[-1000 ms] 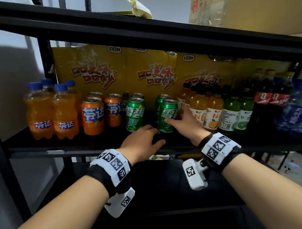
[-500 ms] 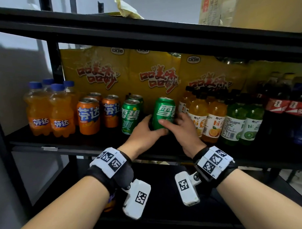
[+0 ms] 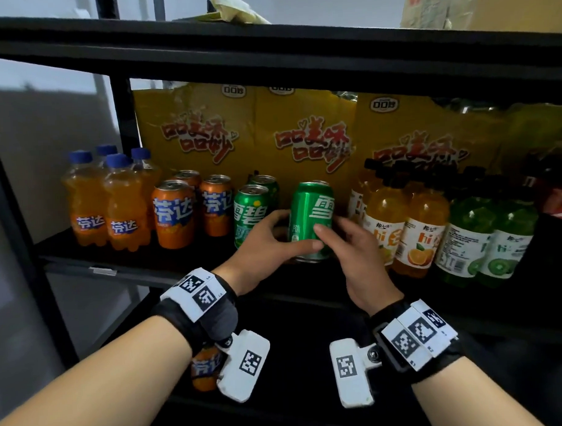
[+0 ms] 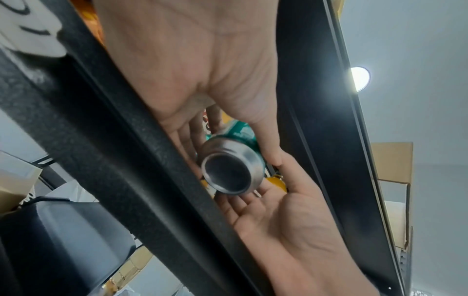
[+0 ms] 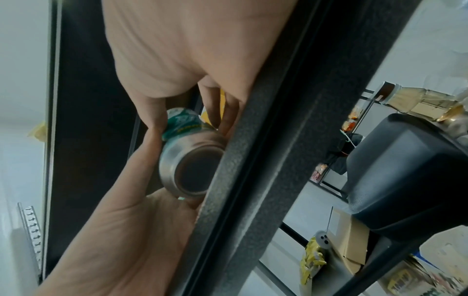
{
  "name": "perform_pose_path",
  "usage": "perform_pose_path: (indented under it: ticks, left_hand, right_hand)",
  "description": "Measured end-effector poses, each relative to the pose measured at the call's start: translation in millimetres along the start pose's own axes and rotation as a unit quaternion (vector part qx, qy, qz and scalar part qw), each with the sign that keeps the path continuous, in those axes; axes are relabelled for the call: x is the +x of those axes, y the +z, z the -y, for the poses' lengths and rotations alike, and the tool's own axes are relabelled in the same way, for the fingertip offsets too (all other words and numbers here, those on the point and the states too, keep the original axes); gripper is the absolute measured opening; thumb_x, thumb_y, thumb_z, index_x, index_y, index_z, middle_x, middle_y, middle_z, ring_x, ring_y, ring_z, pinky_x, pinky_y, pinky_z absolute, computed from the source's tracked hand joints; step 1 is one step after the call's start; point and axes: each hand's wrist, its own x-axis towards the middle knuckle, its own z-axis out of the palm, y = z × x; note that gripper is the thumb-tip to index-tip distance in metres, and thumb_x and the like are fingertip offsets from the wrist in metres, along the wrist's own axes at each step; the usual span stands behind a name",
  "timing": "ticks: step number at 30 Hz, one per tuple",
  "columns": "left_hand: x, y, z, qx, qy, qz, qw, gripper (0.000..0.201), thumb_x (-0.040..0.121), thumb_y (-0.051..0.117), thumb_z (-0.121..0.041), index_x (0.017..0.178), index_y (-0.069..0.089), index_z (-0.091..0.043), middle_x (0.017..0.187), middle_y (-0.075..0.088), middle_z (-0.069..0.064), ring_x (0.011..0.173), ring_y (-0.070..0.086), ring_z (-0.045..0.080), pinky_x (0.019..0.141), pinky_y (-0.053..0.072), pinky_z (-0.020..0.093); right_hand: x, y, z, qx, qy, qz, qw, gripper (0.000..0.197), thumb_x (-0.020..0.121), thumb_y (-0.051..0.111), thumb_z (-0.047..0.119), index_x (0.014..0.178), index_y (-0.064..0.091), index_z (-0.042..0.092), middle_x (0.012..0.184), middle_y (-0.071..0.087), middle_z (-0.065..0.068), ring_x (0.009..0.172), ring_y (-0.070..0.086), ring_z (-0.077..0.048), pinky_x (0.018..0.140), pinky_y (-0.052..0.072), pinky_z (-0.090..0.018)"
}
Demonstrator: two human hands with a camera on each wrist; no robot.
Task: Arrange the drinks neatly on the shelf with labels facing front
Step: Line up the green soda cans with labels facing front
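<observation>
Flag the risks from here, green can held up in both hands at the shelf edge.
1. The green can is lifted and tilted, its base bare in the wrist views; the left hand and right hand hold it low, so it might slip.
2. It may knock the neighbouring green can or the orange juice bottle when set down.
3. Its label is only half turned forward.

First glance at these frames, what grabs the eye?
The green can, held at the middle of the shelf between the left hand and the right hand; its bare silver base shows clear of the shelf in both wrist views. Behind it, yellow cartons with red lettering fill the back. Left stand orange bottles and orange cans; right, juice bottles.
</observation>
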Motion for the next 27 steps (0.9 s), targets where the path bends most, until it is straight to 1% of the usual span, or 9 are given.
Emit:
perform_pose_path:
  ticks: [5,9,12,14,16,20,23,25,27]
  left_hand:
    - [-3.9,-1.2,4.2,0.02,0.012,0.023,0.999,0.073,0.061,0.09,-0.045,0.127,0.064,-0.025,0.118,0.076,-0.007,0.112,0.071,0.011,0.098,0.054,0.031]
    - [-1.1,-6.7,3.7,-0.056,-0.035,0.048,0.997,0.045,0.078,0.074,-0.033,0.122,0.067,-0.032,0.12,0.075,-0.003,0.112,0.071,0.016,0.094,0.055,0.038]
    - [-0.5,-7.9,1.9,-0.086,-0.058,0.047,0.994,0.033,0.096,0.064,-0.024,0.128,0.065,-0.03,0.12,0.075,-0.001,0.109,0.072,0.018,0.086,0.058,0.036]
    - [-2.0,-7.0,-0.1,-0.093,-0.058,0.039,0.993,0.034,0.101,0.059,-0.024,0.135,0.06,-0.028,0.122,0.075,-0.003,0.111,0.072,0.017,0.079,0.059,0.031]
    - [-3.6,-5.6,-1.4,-0.101,-0.054,0.03,0.993,0.039,0.101,0.059,-0.027,0.141,0.056,-0.026,0.123,0.074,-0.003,0.112,0.071,0.015,0.079,0.06,0.028]
    - [-2.4,-6.5,-1.9,-0.111,-0.051,0.031,0.992,0.047,0.102,0.06,-0.026,0.147,0.049,-0.026,0.128,0.072,0.002,0.114,0.071,0.019,0.095,0.059,0.037]
    - [-0.2,-8.4,-2.6,-0.138,-0.06,0.036,0.988,0.041,0.105,0.052,-0.028,0.146,0.051,-0.03,0.127,0.072,-0.001,0.114,0.071,0.02,0.093,0.059,0.037]
    - [0.3,-8.5,-2.9,-0.147,-0.065,0.026,0.987,0.04,0.107,0.05,-0.024,0.146,0.051,-0.03,0.127,0.073,0.001,0.111,0.072,0.021,0.09,0.06,0.036]
    - [-0.4,-7.3,-2.9,-0.145,-0.061,0.021,0.987,0.04,0.107,0.05,-0.02,0.146,0.051,-0.029,0.127,0.073,0.003,0.107,0.073,0.02,0.088,0.061,0.035]
  right_hand:
    - [-0.6,-0.5,0.1,0.019,0.001,-0.035,0.999,0.052,0.068,0.086,0.031,0.115,0.07,0.017,0.108,0.08,-0.004,0.105,0.075,-0.019,0.083,0.059,-0.023]
    - [-2.1,-0.2,0.9,0.0,0.015,-0.048,0.999,0.031,0.087,0.079,0.018,0.116,0.071,0.013,0.111,0.079,-0.007,0.108,0.074,-0.02,0.091,0.059,-0.029]
    - [-1.7,1.1,3.2,-0.001,0.027,-0.05,0.998,0.024,0.094,0.072,0.016,0.118,0.071,0.012,0.113,0.078,-0.008,0.109,0.074,-0.02,0.092,0.058,-0.03]
    - [-1.4,2.3,6.0,0.015,0.034,-0.036,0.999,0.025,0.091,0.073,0.023,0.114,0.074,0.013,0.111,0.079,-0.006,0.107,0.074,-0.019,0.087,0.058,-0.026]
    - [-3.4,3.7,9.4,0.023,0.044,-0.012,0.999,0.036,0.083,0.075,0.03,0.115,0.074,0.013,0.112,0.079,-0.005,0.107,0.074,-0.019,0.086,0.059,-0.026]
    - [-4.4,5.1,9.7,0.012,0.053,-0.027,0.998,0.028,0.089,0.075,0.01,0.117,0.07,0.013,0.115,0.078,-0.009,0.111,0.073,-0.023,0.093,0.058,-0.03]
    - [-3.1,5.0,10.5,0.014,0.057,-0.06,0.996,0.036,0.093,0.071,0.005,0.129,0.062,0.007,0.118,0.075,-0.012,0.111,0.073,-0.02,0.098,0.057,-0.034]
    - [-2.9,5.1,11.6,0.014,0.062,-0.064,0.996,0.028,0.094,0.069,0.006,0.122,0.064,0.011,0.11,0.078,-0.006,0.102,0.075,-0.014,0.091,0.059,-0.031]
    - [-4.3,5.6,12.1,0.0,0.059,-0.057,0.997,0.023,0.093,0.071,0.007,0.116,0.067,0.012,0.108,0.078,-0.006,0.1,0.075,-0.014,0.089,0.06,-0.031]
